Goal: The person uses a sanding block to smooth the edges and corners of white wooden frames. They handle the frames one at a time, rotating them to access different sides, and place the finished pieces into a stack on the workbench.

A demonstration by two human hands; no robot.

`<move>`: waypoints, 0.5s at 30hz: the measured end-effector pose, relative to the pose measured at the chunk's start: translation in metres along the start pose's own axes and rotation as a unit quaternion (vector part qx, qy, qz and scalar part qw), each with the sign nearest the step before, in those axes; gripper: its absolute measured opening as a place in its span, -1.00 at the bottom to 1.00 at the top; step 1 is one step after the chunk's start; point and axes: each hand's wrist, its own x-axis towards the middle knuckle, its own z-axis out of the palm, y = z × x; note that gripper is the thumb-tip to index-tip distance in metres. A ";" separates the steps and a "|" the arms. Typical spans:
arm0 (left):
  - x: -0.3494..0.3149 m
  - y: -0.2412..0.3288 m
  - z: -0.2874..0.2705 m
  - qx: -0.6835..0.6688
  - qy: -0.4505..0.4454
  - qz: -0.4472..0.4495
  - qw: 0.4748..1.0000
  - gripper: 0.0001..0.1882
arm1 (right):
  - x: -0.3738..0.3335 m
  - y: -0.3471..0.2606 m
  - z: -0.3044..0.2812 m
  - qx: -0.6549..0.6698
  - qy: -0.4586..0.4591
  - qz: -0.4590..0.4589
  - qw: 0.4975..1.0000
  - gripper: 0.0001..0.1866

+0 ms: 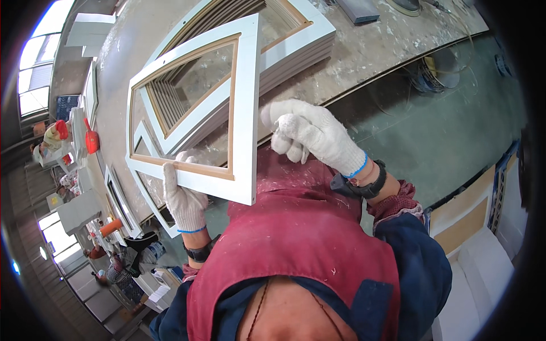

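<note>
My left hand (185, 203), in a white knit glove, grips the lower edge of a white frame (245, 125) with a bare wood-coloured inner rim. Its thumb lies on the front face; the other fingers go behind. The frame stands tilted in front of me, its middle open. My right hand (315, 135), gloved alike, is raised just right of the frame, apart from its edge. Its fingers are curled together, thumb against forefinger; whatever may be pinched there is hidden. Behind the held frame lies a stack of similar white frames (298, 58) on the worktable.
The scuffed worktable (392, 48) carries a grey block (358, 10) and a round tool (404, 5). A bucket (429, 77) stands on the green floor beyond its edge. More frames (122, 199) and a red dustpan-like object (91, 138) are at left, with several people farther off.
</note>
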 end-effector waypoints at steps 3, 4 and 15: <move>0.001 -0.002 -0.002 0.009 -0.002 0.016 1.000 -0.70 | 0.008 -0.009 0.017 0.004 -0.008 0.007 1.000 -0.53; 0.003 -0.003 -0.003 0.014 -0.001 0.024 1.000 -0.71 | 0.011 -0.011 0.023 -0.021 0.004 0.011 1.000 -0.52; 0.005 0.018 -0.037 -0.056 -0.032 -0.017 0.998 -0.71 | 0.093 -0.059 -0.014 -0.115 0.132 -0.149 0.973 -0.80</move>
